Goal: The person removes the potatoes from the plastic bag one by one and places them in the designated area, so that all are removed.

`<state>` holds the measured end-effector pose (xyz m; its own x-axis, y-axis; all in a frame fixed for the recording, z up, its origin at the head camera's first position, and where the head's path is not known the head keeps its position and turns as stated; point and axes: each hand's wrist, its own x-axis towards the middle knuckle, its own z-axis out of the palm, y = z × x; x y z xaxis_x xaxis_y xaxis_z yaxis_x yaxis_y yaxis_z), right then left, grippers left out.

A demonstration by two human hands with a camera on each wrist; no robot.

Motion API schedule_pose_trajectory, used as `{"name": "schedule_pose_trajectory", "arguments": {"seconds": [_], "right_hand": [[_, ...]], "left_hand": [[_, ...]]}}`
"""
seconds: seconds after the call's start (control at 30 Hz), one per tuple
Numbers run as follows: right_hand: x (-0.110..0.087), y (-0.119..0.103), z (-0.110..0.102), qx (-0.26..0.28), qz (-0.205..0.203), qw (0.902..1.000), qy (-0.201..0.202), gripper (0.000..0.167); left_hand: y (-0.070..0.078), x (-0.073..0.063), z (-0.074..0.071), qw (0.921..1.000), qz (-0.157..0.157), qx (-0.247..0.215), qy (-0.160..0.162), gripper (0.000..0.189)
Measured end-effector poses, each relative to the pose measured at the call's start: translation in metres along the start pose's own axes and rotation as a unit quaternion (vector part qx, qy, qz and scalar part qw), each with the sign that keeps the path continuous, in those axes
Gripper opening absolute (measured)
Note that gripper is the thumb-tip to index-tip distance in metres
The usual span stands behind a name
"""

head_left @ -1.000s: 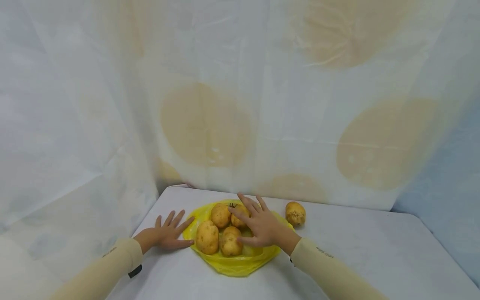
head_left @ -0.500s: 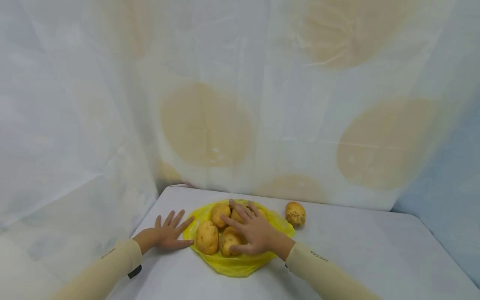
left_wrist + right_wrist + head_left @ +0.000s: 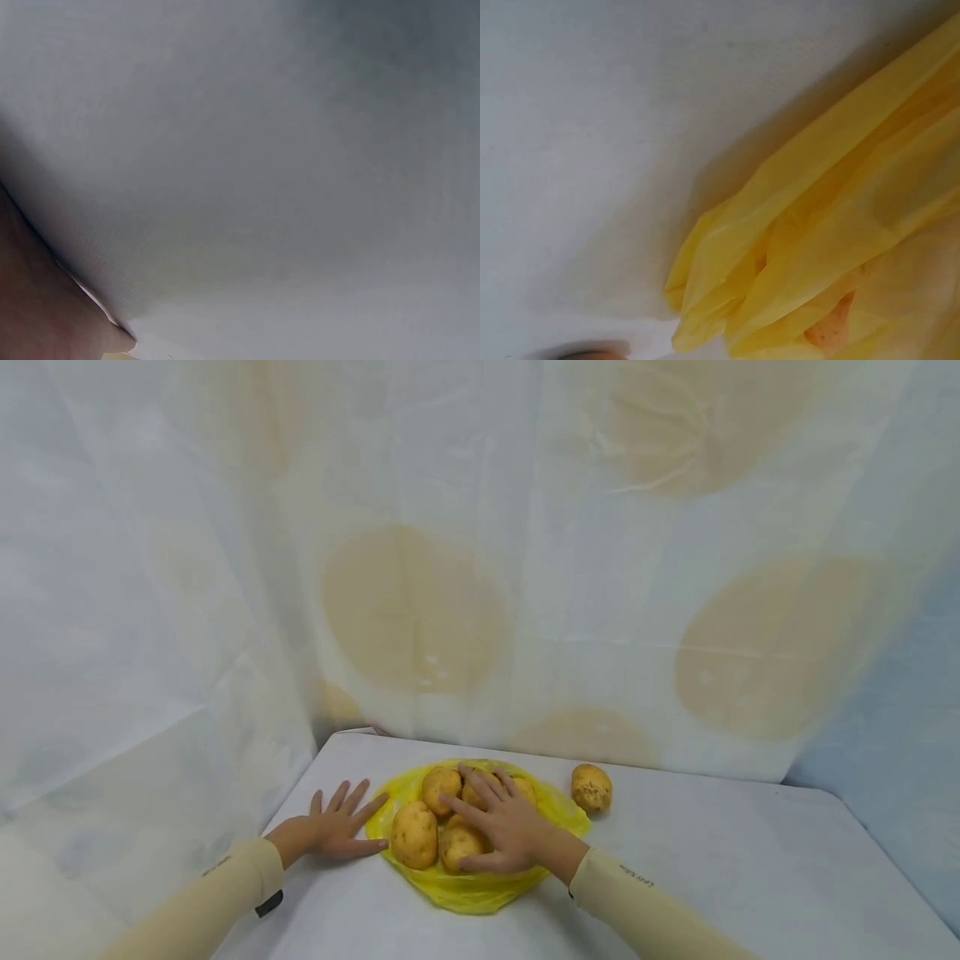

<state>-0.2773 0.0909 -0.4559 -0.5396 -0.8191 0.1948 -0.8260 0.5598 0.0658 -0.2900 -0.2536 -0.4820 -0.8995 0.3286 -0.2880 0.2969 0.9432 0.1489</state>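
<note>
Several brown potatoes (image 3: 415, 835) lie close together on a spread yellow plastic bag (image 3: 474, 897) in the head view. Over the right part of this group is my right hand (image 3: 506, 828), fingers straight and spread, partly covering the potatoes; whether it presses on them I cannot tell. My left hand (image 3: 339, 832) lies flat with spread fingers on the table, its fingertips at the left edge of the bag. Folds of the yellow bag (image 3: 817, 225) fill the right side of the right wrist view. Part of my left hand (image 3: 49, 304) shows at the corner of the left wrist view.
A single potato (image 3: 592, 789) sits off the bag, to its right near the back of the table. The white-covered table (image 3: 720, 860) extends to the right. Behind it hangs a pale curtain (image 3: 592, 585) with tan round spots, and a light sheet (image 3: 150, 652) hangs at the left.
My right hand has moved left and slightly nearer over the potatoes, uncovering one at the right of the group. It has barely moved in the last half second. The left hand stays put.
</note>
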Motion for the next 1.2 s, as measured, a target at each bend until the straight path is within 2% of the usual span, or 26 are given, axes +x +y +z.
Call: {"name": "schedule_pose_trajectory", "arguments": {"seconds": [0.17,0.4,0.63,1.07,1.2], "right_hand": [[-0.003,0.006,-0.001,0.003,-0.001,0.9999,0.015,0.086],[-0.013,0.019,0.001,0.003,0.011,0.9999,0.012,0.088],[-0.024,0.029,0.0,-0.002,0.044,0.999,0.002,0.098],[-0.038,0.045,0.007,0.055,0.107,0.9921,-0.034,0.113],[-0.04,0.048,0.008,0.061,0.116,0.991,-0.03,0.114]], "left_hand": [[0.001,-0.001,-0.001,0.9999,-0.006,0.01,0.008,0.094],[-0.002,0.001,0.003,0.9997,-0.004,0.018,0.013,0.094],[-0.004,0.003,0.003,0.9998,-0.006,0.013,0.012,0.094],[-0.003,0.002,0.005,0.9997,-0.002,0.018,0.013,0.093],[-0.003,0.002,0.005,0.9998,-0.002,0.016,0.013,0.093]]}}
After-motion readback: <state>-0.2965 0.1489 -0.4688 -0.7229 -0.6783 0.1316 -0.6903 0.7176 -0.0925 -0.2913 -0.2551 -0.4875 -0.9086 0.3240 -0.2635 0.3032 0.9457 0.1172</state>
